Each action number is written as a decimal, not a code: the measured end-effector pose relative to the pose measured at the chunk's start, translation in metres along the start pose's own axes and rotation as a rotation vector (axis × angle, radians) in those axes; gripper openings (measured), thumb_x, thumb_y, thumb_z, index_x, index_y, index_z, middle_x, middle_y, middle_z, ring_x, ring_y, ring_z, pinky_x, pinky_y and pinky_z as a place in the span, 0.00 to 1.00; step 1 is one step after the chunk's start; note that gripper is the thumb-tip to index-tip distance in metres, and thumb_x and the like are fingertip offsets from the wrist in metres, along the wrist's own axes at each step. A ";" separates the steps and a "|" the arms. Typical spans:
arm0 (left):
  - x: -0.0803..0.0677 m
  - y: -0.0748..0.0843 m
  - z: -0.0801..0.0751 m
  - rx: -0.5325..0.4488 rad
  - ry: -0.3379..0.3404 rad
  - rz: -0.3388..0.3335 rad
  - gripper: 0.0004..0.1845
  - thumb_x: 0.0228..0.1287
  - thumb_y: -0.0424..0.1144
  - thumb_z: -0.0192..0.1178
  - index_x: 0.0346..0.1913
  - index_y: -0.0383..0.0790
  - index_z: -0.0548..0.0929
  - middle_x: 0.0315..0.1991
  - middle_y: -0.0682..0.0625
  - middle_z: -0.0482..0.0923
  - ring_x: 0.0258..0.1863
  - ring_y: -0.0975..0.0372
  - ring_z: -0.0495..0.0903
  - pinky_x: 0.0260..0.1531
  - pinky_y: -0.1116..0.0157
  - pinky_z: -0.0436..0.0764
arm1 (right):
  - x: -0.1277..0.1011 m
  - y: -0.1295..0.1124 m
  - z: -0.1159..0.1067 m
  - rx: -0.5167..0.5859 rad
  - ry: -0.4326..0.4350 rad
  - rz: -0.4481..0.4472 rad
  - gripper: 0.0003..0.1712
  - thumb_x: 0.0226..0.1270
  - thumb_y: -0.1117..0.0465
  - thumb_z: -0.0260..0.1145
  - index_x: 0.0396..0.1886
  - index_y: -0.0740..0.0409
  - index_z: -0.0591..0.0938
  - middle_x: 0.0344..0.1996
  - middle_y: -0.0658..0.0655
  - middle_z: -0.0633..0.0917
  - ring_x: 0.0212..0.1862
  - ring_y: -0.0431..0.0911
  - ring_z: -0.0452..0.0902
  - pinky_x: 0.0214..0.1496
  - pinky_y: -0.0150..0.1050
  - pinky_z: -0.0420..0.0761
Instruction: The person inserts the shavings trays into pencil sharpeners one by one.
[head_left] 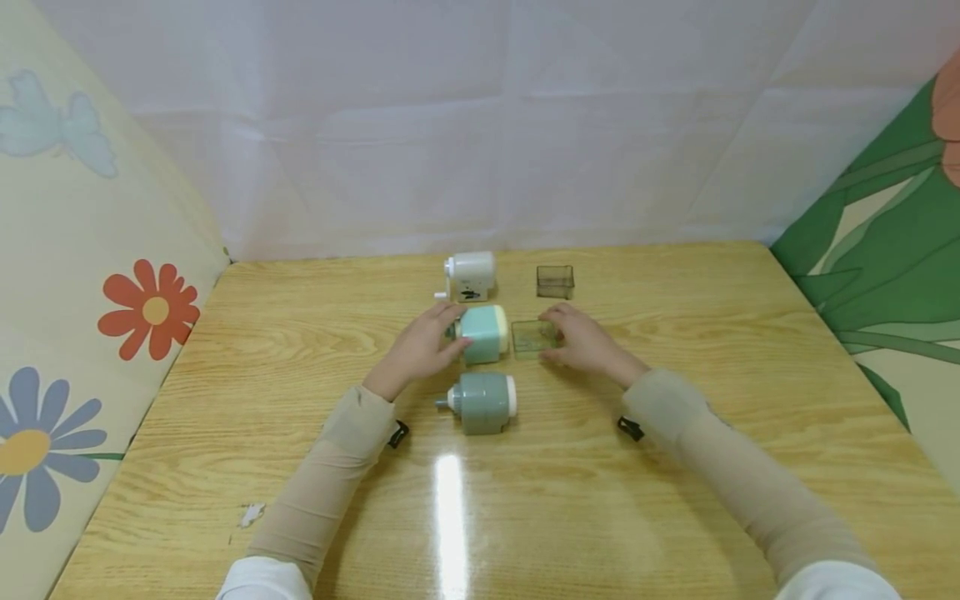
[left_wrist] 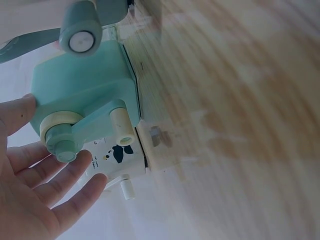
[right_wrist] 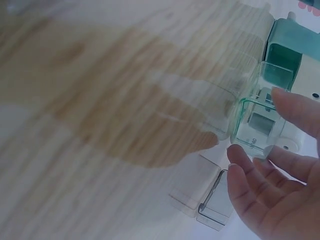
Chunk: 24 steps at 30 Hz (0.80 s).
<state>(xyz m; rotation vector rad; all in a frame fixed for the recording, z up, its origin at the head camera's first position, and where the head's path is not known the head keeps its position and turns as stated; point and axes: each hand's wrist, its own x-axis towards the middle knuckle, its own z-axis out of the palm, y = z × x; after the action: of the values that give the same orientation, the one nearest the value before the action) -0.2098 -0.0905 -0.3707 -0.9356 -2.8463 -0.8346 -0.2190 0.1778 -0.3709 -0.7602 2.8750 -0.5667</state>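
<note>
A mint-green crank pencil sharpener with a cream end stands in the middle of a row of three. My left hand holds it at the crank end, thumb on the near side and fingers round the far side. In the left wrist view its crank handle hangs close to my outstretched lower fingers. My right hand pinches a clear greenish drawer between thumb and fingers. The drawer lies just right of the sharpener, in line with the open slot in its end.
Behind stands a white crank sharpener, with a smoky clear drawer to its right. A grey-green sharpener stands nearer me. Black strap buckles show by my wrists. A white curtain hangs behind the wooden table.
</note>
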 end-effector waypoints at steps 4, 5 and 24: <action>0.000 0.000 0.000 -0.005 0.000 -0.002 0.28 0.64 0.44 0.56 0.62 0.31 0.66 0.56 0.39 0.69 0.51 0.51 0.73 0.53 0.57 0.73 | 0.001 -0.002 0.000 -0.001 -0.004 0.001 0.36 0.52 0.60 0.71 0.57 0.73 0.69 0.51 0.68 0.72 0.39 0.52 0.73 0.43 0.46 0.77; 0.000 0.000 0.000 -0.007 0.001 -0.001 0.28 0.64 0.44 0.56 0.62 0.31 0.66 0.56 0.39 0.69 0.51 0.51 0.73 0.53 0.57 0.73 | 0.001 -0.002 0.000 0.002 -0.004 0.001 0.36 0.52 0.60 0.71 0.57 0.73 0.69 0.51 0.68 0.72 0.39 0.52 0.73 0.43 0.46 0.77; 0.000 -0.001 0.001 -0.008 -0.002 0.001 0.28 0.64 0.44 0.55 0.62 0.30 0.66 0.57 0.39 0.69 0.52 0.50 0.72 0.53 0.56 0.72 | 0.005 -0.007 0.003 0.023 -0.003 -0.004 0.36 0.52 0.61 0.71 0.57 0.73 0.68 0.50 0.67 0.73 0.39 0.51 0.73 0.42 0.46 0.77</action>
<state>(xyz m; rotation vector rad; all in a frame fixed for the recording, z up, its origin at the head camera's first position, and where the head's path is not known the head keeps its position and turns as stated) -0.2101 -0.0904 -0.3715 -0.9385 -2.8463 -0.8461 -0.2193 0.1689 -0.3715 -0.7631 2.8599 -0.5969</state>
